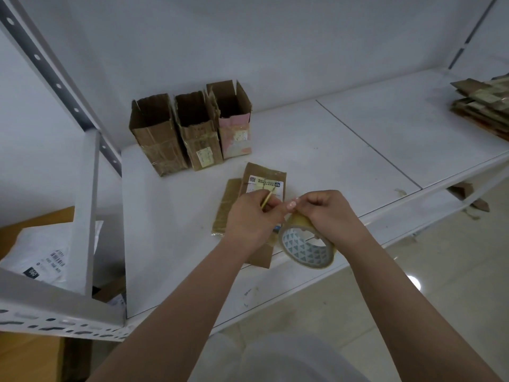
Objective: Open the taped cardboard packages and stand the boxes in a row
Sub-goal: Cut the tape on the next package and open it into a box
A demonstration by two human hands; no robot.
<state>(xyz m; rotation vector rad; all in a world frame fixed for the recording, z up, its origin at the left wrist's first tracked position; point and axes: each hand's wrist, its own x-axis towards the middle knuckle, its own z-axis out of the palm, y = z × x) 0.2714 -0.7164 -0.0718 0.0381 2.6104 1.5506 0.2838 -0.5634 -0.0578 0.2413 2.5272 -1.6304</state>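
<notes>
Boxes [190, 128]: three upright, tops open, insides dark. Left hand [252, 216] pinches tape strip; right hand [327, 213] grips tape roll [305, 245] near shelf [344, 150] edge.

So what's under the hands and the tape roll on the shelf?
A flattened cardboard package with a printed label lies on the white shelf. The left hand, right hand and tape roll cover its middle and near end.
</notes>
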